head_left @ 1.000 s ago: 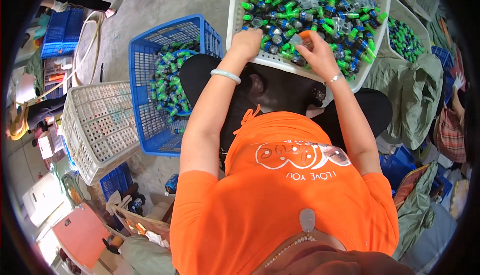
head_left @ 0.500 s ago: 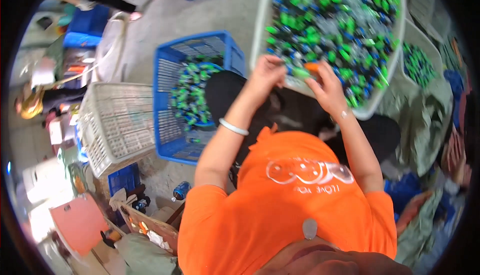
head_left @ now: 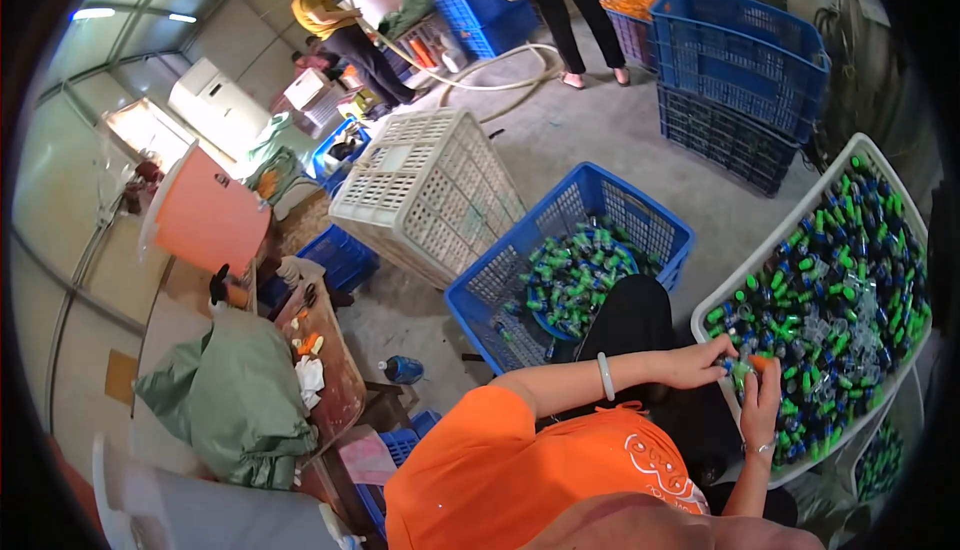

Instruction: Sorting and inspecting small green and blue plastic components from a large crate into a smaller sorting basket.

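Left hand (head_left: 705, 362) has joined right hand (head_left: 760, 410) since the earliest frame; both pinch one green-capped plastic piece (head_left: 740, 372) by the white tray (head_left: 712, 308); two-handed probably to steady something small.

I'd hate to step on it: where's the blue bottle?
In the head view, the blue bottle is on the floor left of centre, between the red-brown tabletop and the large blue basket.

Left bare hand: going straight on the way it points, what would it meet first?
Probably the small green plastic piece at its fingertips, then the right bare hand; depth is unclear.
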